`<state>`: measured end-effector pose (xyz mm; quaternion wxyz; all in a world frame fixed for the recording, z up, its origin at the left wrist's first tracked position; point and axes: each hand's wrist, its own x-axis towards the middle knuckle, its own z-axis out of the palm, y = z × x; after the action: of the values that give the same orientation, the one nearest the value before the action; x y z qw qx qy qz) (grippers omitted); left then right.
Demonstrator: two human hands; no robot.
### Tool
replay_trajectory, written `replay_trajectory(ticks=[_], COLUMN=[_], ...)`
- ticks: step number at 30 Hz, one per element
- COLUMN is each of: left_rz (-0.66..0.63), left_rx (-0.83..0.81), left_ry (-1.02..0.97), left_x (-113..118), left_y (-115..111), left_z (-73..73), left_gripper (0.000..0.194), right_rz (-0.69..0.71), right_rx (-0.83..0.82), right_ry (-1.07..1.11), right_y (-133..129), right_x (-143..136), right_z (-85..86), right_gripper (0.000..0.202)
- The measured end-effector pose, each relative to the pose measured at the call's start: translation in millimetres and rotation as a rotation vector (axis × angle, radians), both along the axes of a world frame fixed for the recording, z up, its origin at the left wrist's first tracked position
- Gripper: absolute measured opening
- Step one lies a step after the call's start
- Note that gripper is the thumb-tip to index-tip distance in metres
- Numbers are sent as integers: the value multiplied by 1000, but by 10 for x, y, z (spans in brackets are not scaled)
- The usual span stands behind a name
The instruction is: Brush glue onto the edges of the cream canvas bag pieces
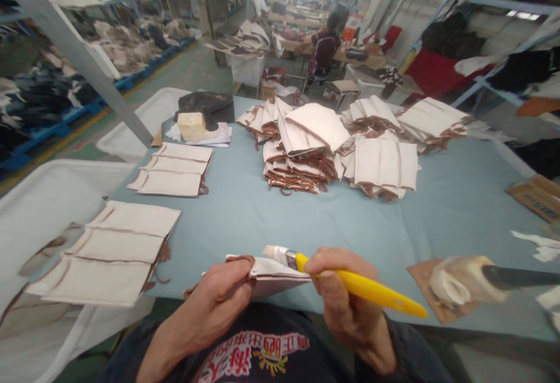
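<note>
Fabric panel [277,268] is being pinched by the left hand [210,301]; the right hand [361,327] is clasping a paintbrush [380,295]; stacked panels [317,126] are lying beyond, progress unclear.

Right hand [350,295] gripping yellow brush [367,292] above cream piece [280,269].

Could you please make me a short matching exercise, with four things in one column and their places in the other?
1. Left hand
2. Brush
3. Pale yellow block
4. Cardboard box

A. At the right edge of the table
B. Pinching the pale folded piece
C. In the right hand
D. By the dark cloth, far left

Pairs: 1-B, 2-C, 3-D, 4-A
</note>
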<state>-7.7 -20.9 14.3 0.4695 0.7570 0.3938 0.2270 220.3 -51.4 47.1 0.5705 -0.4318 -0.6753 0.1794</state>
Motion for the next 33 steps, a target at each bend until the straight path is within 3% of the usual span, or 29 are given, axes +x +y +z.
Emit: replay_trajectory(ticks=[5, 10, 14, 16, 19, 24, 30, 33], left_rz=[-17, 26, 17, 5, 32, 41, 32, 55], left_rx=[178, 374, 468, 489, 485, 472, 482, 473], left_ry=[-4, -62, -200, -261, -246, -216, -219, -196], left_x=[19, 27, 63, 72, 68, 70, 78, 72], left_y=[4, 23, 63, 77, 76, 63, 71, 74], left_z=[9, 5, -2, 7, 27, 38, 37, 14], left_gripper=[27, 28, 28, 29, 29, 28, 29, 29], right_rz=[124, 35, 126, 154, 58, 78, 2, 18], right_rx=[175, 204, 264, 235, 274, 270, 271, 232], right_ry=[-166, -12, -127, -127, -10, -137, 35, -18], right_y=[-21, -4, -36, -59, -65, -54, -15, -8], right_x=[-160, -192, -315, -357, -326, -292, -311, -323], right_z=[43, -23, 6, 34, 54, 29, -16, -37], right_gripper=[33, 32, 36, 39, 39, 36, 37, 35])
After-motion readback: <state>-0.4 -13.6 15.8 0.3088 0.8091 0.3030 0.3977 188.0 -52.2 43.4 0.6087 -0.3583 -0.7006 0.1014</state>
